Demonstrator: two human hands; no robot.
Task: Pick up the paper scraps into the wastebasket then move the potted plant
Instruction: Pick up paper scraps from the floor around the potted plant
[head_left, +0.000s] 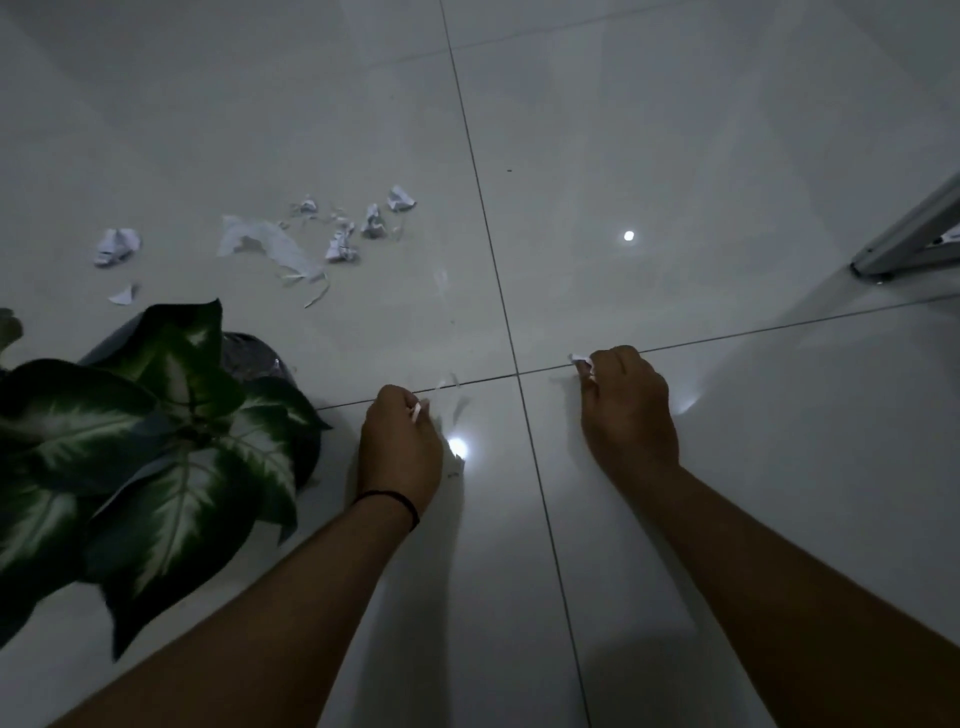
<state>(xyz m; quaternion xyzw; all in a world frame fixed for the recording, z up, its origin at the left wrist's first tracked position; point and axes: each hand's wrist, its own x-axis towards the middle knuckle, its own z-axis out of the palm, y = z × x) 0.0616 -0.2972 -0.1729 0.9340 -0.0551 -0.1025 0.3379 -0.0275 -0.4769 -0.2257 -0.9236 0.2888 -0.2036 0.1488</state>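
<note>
Hands pinch featherlight paper scraps off the tiled floor (675, 156), left hand (400, 447) and right hand (628, 410) each closed on one, more crumpled scraps (340, 244) beyond the potted plant (156, 441).

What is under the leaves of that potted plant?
Beneath the plant's leaves a dark round pot shows only at its far rim. The leaves cover the rest of it and the floor below, so anything lying there, paper included, cannot be seen.

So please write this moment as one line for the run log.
left hand: pinching small scrap | right hand: pinching small scrap | paper scraps: many on floor | potted plant: unmoved | wastebasket: unseen
</note>
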